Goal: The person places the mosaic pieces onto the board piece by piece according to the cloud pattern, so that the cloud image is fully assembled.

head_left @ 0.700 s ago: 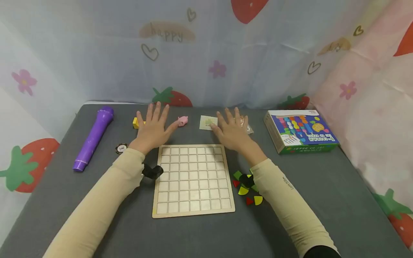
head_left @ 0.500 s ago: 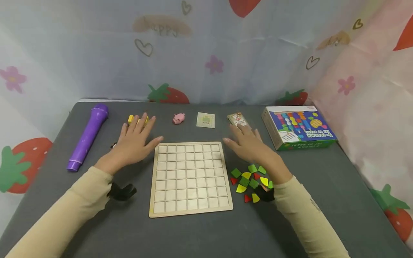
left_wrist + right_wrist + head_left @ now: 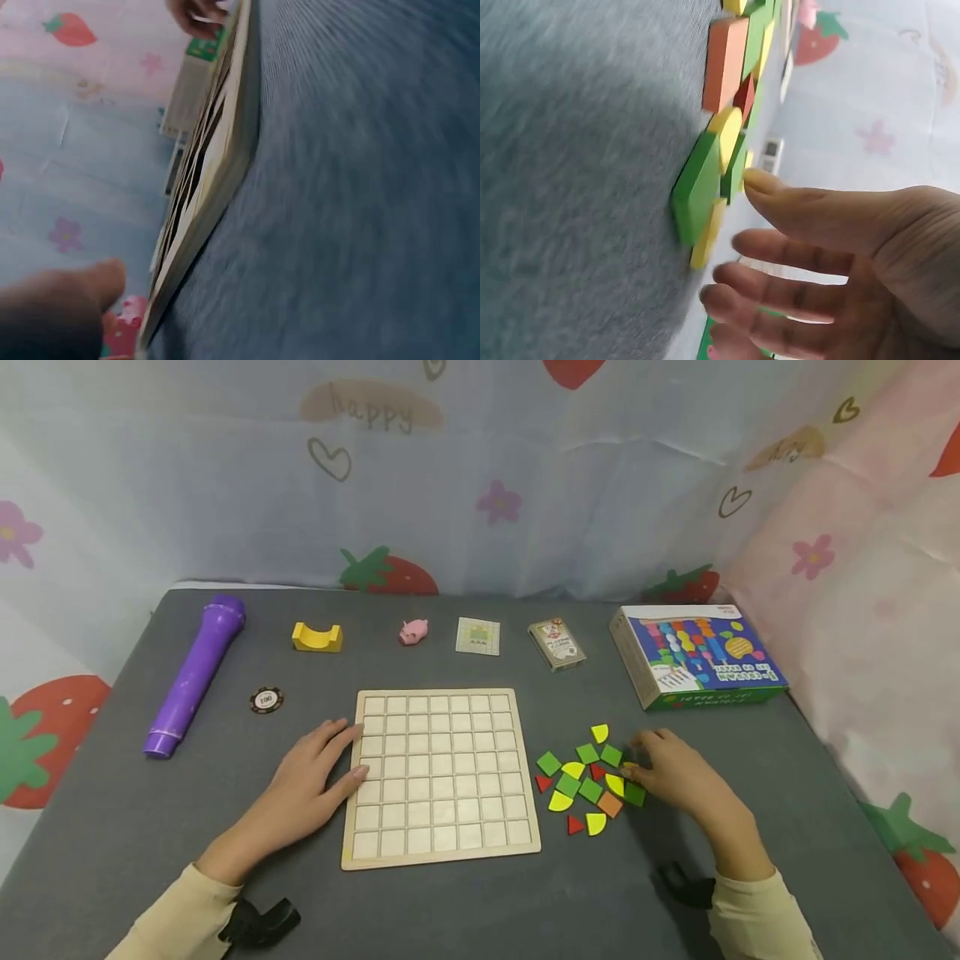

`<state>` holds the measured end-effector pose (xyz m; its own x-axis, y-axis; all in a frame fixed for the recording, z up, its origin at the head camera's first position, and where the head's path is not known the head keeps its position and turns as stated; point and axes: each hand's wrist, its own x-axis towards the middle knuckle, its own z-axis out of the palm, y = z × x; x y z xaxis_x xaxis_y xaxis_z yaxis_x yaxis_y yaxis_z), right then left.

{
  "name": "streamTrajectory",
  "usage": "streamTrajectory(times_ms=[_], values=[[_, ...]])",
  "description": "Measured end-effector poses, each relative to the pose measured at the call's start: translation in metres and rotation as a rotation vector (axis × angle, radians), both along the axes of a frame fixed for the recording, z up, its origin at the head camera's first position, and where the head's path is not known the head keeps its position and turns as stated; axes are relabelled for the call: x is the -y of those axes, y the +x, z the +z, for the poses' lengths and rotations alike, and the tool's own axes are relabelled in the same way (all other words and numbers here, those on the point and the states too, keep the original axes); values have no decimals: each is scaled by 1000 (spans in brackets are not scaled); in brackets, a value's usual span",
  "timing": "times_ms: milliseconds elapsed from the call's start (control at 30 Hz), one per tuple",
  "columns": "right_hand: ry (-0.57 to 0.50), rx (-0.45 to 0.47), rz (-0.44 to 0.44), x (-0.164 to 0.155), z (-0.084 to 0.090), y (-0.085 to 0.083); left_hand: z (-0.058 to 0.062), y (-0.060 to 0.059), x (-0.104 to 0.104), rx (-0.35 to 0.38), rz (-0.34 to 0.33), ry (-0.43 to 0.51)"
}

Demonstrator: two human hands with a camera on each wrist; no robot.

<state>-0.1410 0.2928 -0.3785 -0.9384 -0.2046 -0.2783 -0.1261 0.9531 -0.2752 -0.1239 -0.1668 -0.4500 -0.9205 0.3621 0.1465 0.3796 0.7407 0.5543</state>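
A square wooden grid board lies in the middle of the grey table. My left hand rests at its left edge, with fingertips and thumb right at the rim. In the left wrist view the board's side runs diagonally beside my thumb. To the board's right lies a loose group of flat pieces: green squares, yellow quarter-rounds, red triangles and an orange square. My right hand is at the group's right side, fingers relaxed and apart near a green piece.
Along the back stand a purple microphone, a yellow arch block, a pink pig, a small patterned card, a playing-card box and a colourful toy box. A poker chip lies at the left.
Both hands have come back from the far side of the table. The left has moved down to the board's left edge, the right down and rightward to the coloured pieces.
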Motion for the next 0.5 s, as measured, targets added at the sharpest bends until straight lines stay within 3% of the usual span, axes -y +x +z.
streamTrajectory(times_ms=[300,500], values=[[-53,-12,39,-9,-7,2,-14,-1,4,-128,17,-110],[-66,-39,51,-12,-13,3,-21,-4,4,-165,16,-187]])
